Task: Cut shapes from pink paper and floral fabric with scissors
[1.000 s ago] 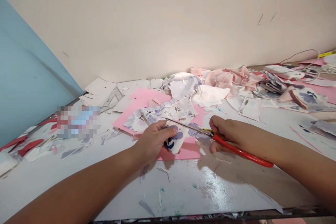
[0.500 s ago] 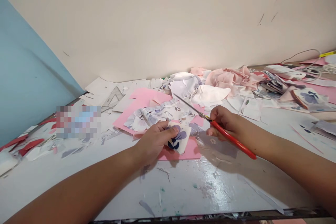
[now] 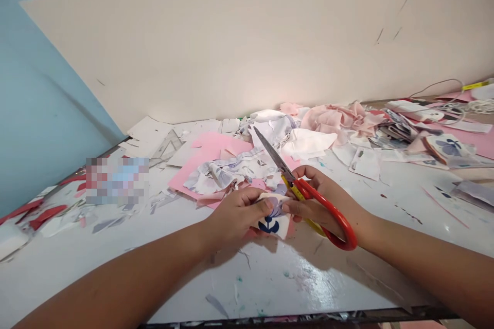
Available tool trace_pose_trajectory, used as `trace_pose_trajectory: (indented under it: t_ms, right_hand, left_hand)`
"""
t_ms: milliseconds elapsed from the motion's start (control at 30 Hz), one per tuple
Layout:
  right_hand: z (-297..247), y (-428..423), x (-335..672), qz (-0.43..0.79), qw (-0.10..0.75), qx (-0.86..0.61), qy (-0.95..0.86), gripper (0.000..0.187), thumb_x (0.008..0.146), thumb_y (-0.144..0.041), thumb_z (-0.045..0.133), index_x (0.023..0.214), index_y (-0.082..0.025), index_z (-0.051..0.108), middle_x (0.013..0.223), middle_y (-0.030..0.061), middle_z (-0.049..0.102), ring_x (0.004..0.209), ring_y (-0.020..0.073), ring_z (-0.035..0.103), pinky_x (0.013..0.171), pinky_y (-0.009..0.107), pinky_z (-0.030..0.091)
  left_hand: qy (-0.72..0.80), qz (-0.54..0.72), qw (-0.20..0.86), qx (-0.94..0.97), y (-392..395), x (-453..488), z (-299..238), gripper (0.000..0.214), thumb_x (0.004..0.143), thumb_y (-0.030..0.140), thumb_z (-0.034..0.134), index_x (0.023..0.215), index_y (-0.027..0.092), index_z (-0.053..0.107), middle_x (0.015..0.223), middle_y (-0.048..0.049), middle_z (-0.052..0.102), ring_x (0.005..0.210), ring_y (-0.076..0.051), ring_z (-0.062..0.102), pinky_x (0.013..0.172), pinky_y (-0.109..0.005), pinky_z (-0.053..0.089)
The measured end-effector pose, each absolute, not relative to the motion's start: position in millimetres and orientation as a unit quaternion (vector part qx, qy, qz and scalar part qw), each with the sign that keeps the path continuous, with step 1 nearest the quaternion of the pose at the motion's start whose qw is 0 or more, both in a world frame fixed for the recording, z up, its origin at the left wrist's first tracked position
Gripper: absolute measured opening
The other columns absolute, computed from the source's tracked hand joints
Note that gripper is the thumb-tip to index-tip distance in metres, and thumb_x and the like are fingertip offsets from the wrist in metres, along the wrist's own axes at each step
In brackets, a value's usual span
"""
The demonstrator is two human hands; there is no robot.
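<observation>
My left hand [image 3: 243, 212] pinches a small white fabric piece [image 3: 283, 225] printed with a purple and navy flower. The thumb lies over the flower. My right hand [image 3: 320, 195] holds red-handled scissors [image 3: 343, 234], their blades [image 3: 270, 150] pointing up and away to the left. A yellow strip shows along the scissors near the pivot. The right thumb touches the right edge of the fabric piece. Just beyond the hands, a floral cloth strip [image 3: 227, 168] lies crumpled on pink paper [image 3: 181, 177].
A pale board [image 3: 250, 36] rises behind the table [image 3: 185, 282]. Peach cloth [image 3: 339, 118] and white scraps are heaped at its foot. To the right sit several floral pieces [image 3: 450, 145] and a white power strip [image 3: 415, 109] with cords. Red scraps [image 3: 48, 216] lie at left.
My right hand has come left to the fabric piece, its thumb now touching it. The scissors have turned, showing their handle loop and yellow strip. The left hand has shifted slightly right.
</observation>
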State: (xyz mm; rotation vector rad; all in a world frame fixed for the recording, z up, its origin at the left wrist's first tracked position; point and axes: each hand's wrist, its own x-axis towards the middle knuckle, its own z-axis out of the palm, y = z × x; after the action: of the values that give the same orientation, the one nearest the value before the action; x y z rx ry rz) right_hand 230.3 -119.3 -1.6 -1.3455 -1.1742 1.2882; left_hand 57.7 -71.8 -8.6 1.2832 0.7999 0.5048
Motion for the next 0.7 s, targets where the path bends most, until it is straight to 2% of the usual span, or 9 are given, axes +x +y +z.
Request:
trace_pose_trajectory:
  t_ms: [200, 433, 533, 700]
  right_hand:
    - [-3.2, -119.4, 229.1, 0.538, 0.463, -0.51, -0.485, 0.037, 0.061, -0.014, 0.064, 0.083, -0.025, 0.035, 0.055, -0.011, 0.048, 0.047, 0.0096, 0.052, 0.048, 0.022, 0.043]
    - [-4.7, -119.4, 233.2, 0.543, 0.486, -0.486, -0.482, 0.04, 0.061, -0.011, 0.065, 0.086, -0.025, 0.037, 0.061, -0.0096, 0.052, 0.055, 0.0092, 0.055, 0.053, 0.022, 0.046]
    - [-3.4, -120.0, 233.6, 0.53, 0.487, -0.506, -0.475, 0.041, 0.059, -0.01, 0.065, 0.085, -0.024, 0.037, 0.066, -0.0082, 0.052, 0.057, 0.0091, 0.055, 0.054, 0.023, 0.047]
    - [1.3, -121.8, 230.2, 0.47, 0.482, -0.549, -0.496, 0.038, 0.058, -0.017, 0.065, 0.084, -0.023, 0.037, 0.065, -0.0065, 0.053, 0.056, 0.0104, 0.054, 0.051, 0.023, 0.046]
  left_hand:
    - [0.369, 0.298, 0.581, 0.661, -68.7, 58.0, -8.0, 0.028, 0.07, 0.042, 0.058, 0.063, 0.015, 0.058, 0.061, -0.0003, 0.048, 0.058, -0.01, 0.042, 0.053, -0.023, 0.038]
    - [0.385, 0.312, 0.529, 0.689, -68.7, 57.2, -9.5, 0.027, 0.075, 0.04, 0.054, 0.065, 0.015, 0.056, 0.061, 0.0003, 0.046, 0.059, -0.01, 0.039, 0.055, -0.024, 0.035]
    - [0.379, 0.318, 0.563, 0.662, -69.4, 56.8, -10.2, 0.026, 0.074, 0.041, 0.055, 0.068, 0.015, 0.056, 0.062, 0.0008, 0.047, 0.059, -0.009, 0.041, 0.055, -0.023, 0.038]
    - [0.36, 0.257, 0.679, 0.587, -74.2, 58.8, -11.6, 0.029, 0.06, 0.034, 0.07, 0.075, 0.015, 0.055, 0.064, 0.0019, 0.05, 0.057, -0.01, 0.049, 0.053, -0.027, 0.048]
